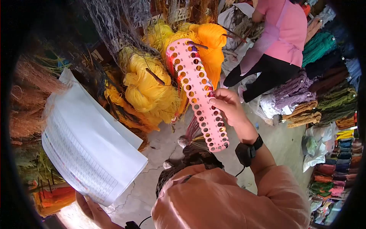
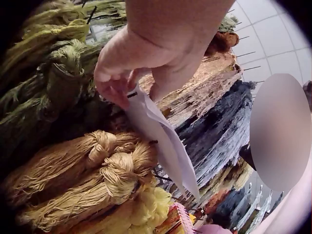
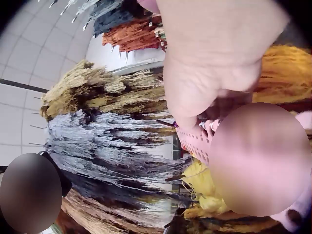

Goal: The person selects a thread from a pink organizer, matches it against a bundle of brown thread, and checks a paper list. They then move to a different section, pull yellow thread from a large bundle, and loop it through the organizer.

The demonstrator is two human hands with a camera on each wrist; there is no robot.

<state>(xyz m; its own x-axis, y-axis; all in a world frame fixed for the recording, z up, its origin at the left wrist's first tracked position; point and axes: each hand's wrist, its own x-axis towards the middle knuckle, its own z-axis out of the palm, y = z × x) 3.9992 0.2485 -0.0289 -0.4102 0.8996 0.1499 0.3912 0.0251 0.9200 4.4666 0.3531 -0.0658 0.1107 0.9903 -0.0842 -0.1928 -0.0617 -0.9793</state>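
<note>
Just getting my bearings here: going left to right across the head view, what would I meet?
Paper sheets, yellow yarn skeins, pink holed card, right hand gripping it, person in a pink top, stacked yarn bundles.

Glossy pink plastic card [image 1: 198,93], matt white paper sheets [image 1: 89,152], fibrous yellow yarn [image 1: 146,86]

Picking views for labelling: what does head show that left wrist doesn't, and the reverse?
Head only: right hand with its grip on the pink hole card, held up to orange skeins; the printed grid on the paper sheets. Left wrist only: left hand pinching the sheets; olive skeins and tan skeins. Both: the sheets and yellow yarn.
</note>
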